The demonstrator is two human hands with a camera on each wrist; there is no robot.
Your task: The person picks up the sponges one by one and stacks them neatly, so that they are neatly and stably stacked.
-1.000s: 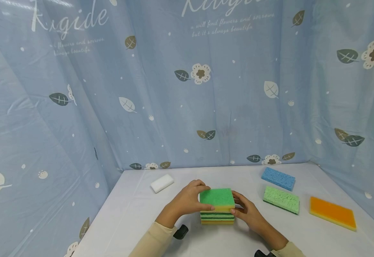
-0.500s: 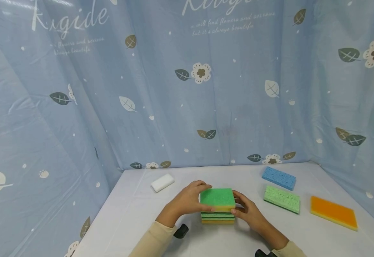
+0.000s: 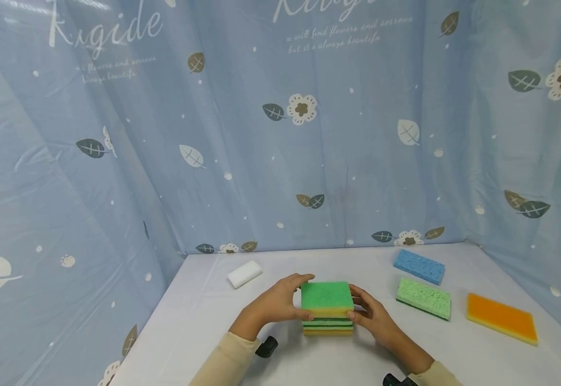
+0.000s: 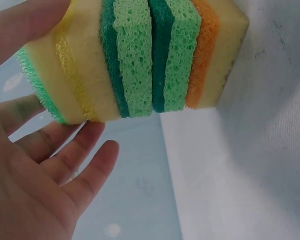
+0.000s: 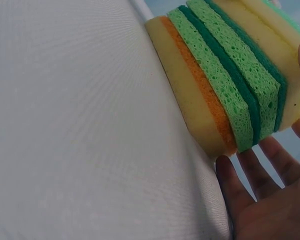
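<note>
Both hands, left (image 3: 274, 303) and right (image 3: 374, 317), pinch the top sponge (image 3: 327, 297) squarely onto the stack (image 3: 328, 325) between them; next calls for letting go and taking the light-green sponge (image 3: 423, 297) right of the right hand.

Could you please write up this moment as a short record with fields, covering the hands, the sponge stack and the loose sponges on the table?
left hand: fingers on the left side of the top sponge, thumb at its near edge
right hand: fingers on the right side of the same sponge
sponge stack: four sponges, green scouring face on top, orange layer at the bottom
loose sponges: white sponge, blue sponge, light green sponge, orange sponge
surface: white table
backdrop: blue leaf-print curtain
</note>
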